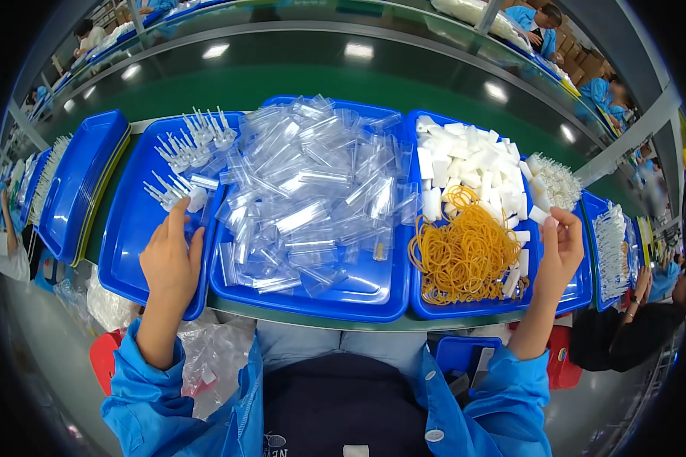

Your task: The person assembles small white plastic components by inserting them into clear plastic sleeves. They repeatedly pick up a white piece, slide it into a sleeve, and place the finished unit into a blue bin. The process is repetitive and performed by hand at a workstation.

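Note:
My left hand point(169, 257) is over the left blue tray point(122, 251), thumb and forefinger apart. Its forefinger tip reaches the near bundle of thin white plastic sticks point(174, 190); whether it touches is hard to tell. Further back in that tray stand more white stick bundles point(198, 141). My right hand point(560, 247) pinches a small white foam block point(539, 215) between thumb and fingers, above the right side of the right-hand tray. Close by are a pile of white foam blocks point(472, 160) and a heap of yellow rubber bands point(465, 255).
A middle blue tray point(351, 293) holds many clear plastic sleeves point(305, 183). Stacked blue trays point(80, 186) stand at far left. Small white parts point(554, 181) lie right of the foam blocks. Beyond runs a green conveyor belt point(320, 65). Other people work along the lines.

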The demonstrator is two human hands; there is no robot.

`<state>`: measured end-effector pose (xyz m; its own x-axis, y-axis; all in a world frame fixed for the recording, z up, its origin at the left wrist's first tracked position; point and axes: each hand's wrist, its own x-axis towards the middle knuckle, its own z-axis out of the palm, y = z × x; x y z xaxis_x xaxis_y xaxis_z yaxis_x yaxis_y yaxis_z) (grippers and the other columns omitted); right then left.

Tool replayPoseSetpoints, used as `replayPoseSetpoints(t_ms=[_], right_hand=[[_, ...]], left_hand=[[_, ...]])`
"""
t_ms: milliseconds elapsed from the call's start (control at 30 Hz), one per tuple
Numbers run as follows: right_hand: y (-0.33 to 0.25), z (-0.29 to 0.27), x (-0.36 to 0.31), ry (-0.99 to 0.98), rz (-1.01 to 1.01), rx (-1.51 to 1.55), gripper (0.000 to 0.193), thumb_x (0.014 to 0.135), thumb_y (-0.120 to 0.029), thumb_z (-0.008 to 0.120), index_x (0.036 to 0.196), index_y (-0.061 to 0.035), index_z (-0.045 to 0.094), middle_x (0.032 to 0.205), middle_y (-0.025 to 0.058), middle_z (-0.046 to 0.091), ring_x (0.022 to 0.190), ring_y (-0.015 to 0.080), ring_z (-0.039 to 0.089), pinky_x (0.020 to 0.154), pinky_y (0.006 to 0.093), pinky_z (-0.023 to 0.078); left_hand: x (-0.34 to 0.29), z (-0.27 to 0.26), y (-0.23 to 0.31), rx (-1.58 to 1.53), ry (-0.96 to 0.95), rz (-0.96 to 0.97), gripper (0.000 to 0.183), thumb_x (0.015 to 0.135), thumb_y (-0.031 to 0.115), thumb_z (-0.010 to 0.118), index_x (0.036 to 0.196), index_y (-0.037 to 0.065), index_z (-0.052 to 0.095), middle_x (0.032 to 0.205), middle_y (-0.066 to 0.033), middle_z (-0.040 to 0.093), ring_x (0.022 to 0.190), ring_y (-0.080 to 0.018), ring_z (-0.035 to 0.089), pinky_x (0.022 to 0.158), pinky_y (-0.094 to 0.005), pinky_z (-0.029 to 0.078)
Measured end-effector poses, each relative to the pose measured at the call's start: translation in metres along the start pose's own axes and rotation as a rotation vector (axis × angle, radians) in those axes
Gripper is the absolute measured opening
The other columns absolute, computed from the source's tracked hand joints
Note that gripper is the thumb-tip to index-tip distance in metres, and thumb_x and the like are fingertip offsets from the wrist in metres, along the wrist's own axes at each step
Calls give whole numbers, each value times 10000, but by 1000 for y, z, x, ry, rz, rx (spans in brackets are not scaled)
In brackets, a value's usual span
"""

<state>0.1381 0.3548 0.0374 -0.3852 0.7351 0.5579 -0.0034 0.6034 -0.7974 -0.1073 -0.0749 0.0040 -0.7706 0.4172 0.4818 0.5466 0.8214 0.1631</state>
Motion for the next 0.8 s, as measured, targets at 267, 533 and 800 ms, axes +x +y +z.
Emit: replayPoseSetpoints(t_ms=[267,533,800], right_hand=[[-26,30,-74,-187,353,379,71,895,-63,624,948,-16,617,729,-13,565,621,43,490,554,173,355],[-27,15,-70,-339,514,346,76,876,-31,629,948,-5,628,742,-6,592,611,35,494,522,170,346],[-37,15,-80,-187,423,561,253,870,6,624,1120,40,602,846,51,625,727,86,581,636,194,452]], left_hand=[[24,-3,-3,-119,-106,65,435,851,130,649,1274,123,546,971,-112,618,789,-269,618,673,-364,492],[29,0,-8,-166,-112,97,390,847,136,658,1222,108,556,974,-107,613,720,-255,595,680,-363,491],[44,9,-39,-674,-206,-180,226,808,108,727,945,51,557,856,-21,610,734,-100,550,681,-240,442]])
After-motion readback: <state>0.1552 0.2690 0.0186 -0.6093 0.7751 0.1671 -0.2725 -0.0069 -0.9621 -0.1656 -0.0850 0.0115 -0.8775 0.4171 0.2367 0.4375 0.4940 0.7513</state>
